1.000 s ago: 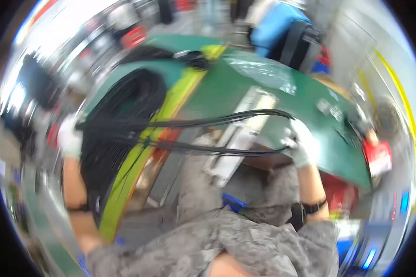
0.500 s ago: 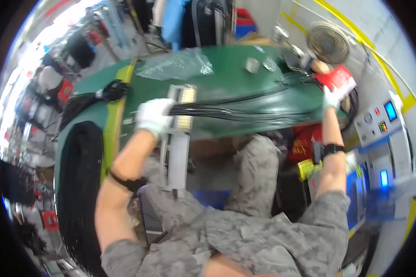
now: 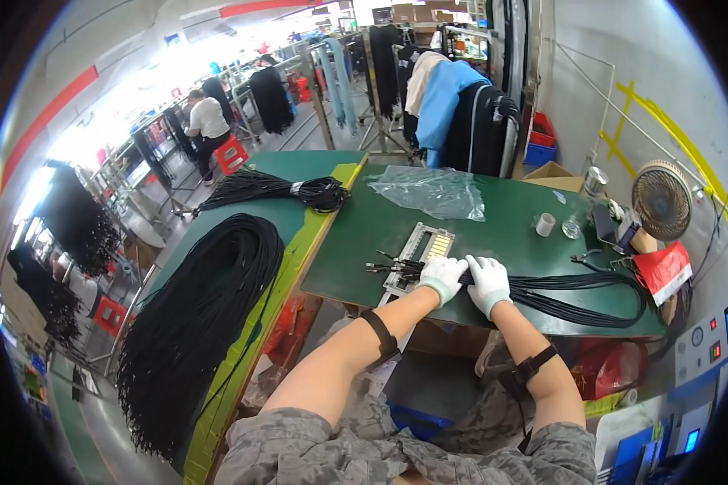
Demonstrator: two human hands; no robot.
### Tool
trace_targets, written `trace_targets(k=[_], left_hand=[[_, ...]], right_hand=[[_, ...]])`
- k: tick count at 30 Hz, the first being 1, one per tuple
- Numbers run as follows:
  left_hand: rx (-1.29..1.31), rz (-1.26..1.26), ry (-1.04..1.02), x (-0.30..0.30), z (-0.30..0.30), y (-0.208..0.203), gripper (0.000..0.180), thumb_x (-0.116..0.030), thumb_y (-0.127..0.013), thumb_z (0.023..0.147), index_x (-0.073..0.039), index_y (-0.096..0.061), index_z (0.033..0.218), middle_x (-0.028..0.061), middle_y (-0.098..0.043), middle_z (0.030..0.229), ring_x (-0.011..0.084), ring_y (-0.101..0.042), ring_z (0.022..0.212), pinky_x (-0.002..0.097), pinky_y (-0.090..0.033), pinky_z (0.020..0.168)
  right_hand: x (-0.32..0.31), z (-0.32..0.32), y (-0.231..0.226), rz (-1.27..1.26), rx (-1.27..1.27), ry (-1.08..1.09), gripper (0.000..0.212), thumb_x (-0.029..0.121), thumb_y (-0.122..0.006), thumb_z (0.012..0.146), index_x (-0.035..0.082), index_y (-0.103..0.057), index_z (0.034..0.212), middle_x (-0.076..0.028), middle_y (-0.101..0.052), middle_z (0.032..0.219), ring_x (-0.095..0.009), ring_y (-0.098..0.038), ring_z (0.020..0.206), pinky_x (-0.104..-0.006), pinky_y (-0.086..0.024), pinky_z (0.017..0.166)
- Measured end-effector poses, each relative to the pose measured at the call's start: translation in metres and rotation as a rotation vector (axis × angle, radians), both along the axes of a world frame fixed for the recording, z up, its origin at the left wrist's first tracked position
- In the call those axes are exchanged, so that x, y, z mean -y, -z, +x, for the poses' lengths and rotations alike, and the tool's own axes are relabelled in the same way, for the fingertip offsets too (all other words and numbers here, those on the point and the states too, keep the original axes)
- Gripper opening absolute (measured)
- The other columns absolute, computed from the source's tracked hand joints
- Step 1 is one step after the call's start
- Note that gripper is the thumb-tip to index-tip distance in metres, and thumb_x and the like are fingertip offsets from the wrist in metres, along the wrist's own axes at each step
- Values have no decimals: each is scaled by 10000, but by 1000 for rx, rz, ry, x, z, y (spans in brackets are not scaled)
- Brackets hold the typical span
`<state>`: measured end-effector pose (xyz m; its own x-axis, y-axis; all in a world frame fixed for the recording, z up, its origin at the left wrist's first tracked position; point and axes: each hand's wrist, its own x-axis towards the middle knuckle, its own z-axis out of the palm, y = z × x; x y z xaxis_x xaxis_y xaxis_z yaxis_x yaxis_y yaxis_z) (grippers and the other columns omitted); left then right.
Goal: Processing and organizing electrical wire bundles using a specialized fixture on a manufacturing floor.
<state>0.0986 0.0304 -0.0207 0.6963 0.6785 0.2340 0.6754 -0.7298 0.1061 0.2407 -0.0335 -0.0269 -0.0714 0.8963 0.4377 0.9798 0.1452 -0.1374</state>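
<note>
Both gloved hands are down side by side on the green table [image 3: 510, 234], left hand [image 3: 442, 276] and right hand [image 3: 488, 282] pressing a bundle of black cables [image 3: 578, 293] flat near the front edge. The cable ends poke out left over a metal jig [image 3: 419, 255]. Fingers look curled together over the bundle, though it's hard to be sure from here.

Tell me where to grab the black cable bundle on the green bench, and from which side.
Grip the black cable bundle just right of the right hand, where the strands run straight and close together. Come from above, fingers wrapping across it. The far-right loop fans out and sits near the red box, so it is probably harder to gather.
</note>
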Motion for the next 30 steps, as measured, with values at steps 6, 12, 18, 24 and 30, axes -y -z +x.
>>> trace_targets(k=[6,12,18,24,30], left_hand=[[64,-35,-9,-2,-5,4,310,-260,-675,753,-151,-572,1025,67,-634,924,284,-620,912,433,-463,815],[81,-36,4,1,-5,-1,291,-272,-673,758,-149,-582,1005,68,-637,919,285,-624,900,430,-467,814],[85,-12,-3,2,-4,-3,284,-268,-672,759,-150,-582,1001,70,-639,920,284,-628,893,426,-469,808],[81,-30,7,2,-4,-2,281,-244,-676,753,-149,-580,999,74,-638,921,282,-625,903,422,-463,814],[137,-2,7,-1,-5,1,279,-224,-691,737,-153,-577,982,72,-634,921,278,-614,931,419,-442,851]], right_hand=[[-10,0,7,-80,7,20,451,120,-658,677,142,-579,1120,-87,-592,991,-301,-540,981,-407,-446,824],[-7,1,9,-22,31,40,423,127,-669,682,155,-583,1095,-75,-594,961,-288,-551,940,-397,-451,778],[-6,-1,6,-11,31,34,417,115,-662,682,148,-585,1090,-74,-597,947,-285,-556,926,-396,-453,775],[-7,-2,9,33,21,39,384,100,-657,693,141,-594,1069,-76,-607,935,-283,-564,914,-395,-456,772],[-9,0,12,12,0,54,346,133,-668,712,153,-594,1050,-72,-601,931,-281,-561,927,-394,-451,789]])
